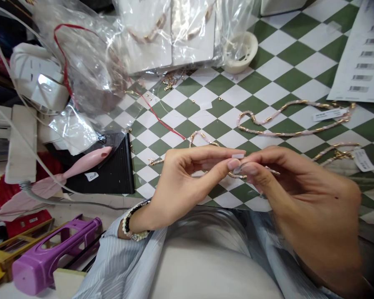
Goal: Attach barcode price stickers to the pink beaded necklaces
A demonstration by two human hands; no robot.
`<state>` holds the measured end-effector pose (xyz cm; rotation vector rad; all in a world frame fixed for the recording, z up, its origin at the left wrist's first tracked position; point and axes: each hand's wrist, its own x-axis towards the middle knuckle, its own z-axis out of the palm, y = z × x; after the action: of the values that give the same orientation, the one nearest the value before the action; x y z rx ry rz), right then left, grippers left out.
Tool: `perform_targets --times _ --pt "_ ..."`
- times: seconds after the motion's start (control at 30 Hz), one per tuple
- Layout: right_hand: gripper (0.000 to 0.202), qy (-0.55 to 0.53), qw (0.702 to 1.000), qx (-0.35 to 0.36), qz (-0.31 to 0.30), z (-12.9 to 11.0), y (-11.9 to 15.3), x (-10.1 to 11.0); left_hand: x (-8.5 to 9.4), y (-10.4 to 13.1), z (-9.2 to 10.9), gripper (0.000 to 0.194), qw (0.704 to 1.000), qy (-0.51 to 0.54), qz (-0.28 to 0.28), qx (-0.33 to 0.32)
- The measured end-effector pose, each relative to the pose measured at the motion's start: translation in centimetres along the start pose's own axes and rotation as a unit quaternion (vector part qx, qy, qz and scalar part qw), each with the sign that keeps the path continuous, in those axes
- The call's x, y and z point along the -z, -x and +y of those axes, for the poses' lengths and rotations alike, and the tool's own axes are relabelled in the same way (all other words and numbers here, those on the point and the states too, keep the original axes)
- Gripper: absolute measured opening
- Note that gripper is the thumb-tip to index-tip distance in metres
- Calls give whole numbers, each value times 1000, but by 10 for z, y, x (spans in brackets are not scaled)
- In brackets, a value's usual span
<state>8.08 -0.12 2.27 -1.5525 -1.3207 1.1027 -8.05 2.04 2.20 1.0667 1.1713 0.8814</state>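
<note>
While the left hand (187,182) and right hand (286,187) pinch a small white tag (237,156) and thin bead string (237,176) above the checkered table (268,50), tagging seems underway, needing steady fingertips next.

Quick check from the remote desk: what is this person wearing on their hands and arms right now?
Both hands are bare, with no gloves. The left hand has a stack of beaded bracelets at the wrist, cream or pearl-coloured beads beside a strand of black ones. Just behind them starts a pale blue sleeve with fine stripes. The right hand shows no ring or bracelet; its wrist is blurred, with pale blue cloth beside it.
</note>
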Motion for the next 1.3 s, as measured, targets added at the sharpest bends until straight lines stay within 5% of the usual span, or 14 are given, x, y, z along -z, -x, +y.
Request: perform_targets --times 0.3,0.6,1.3 --pt "8 -10 999 -6 -31 2 0 8 0 -2 -3 10 997 39 8 61" --pt "9 28 999 -24 -14 -5 -2 9 -9 4 -4 11 999 -44 20 -22" --pt "11 24 1000 -11 -12 -7 -5 7 -15 6 -11 16 997 -54 36 -51"
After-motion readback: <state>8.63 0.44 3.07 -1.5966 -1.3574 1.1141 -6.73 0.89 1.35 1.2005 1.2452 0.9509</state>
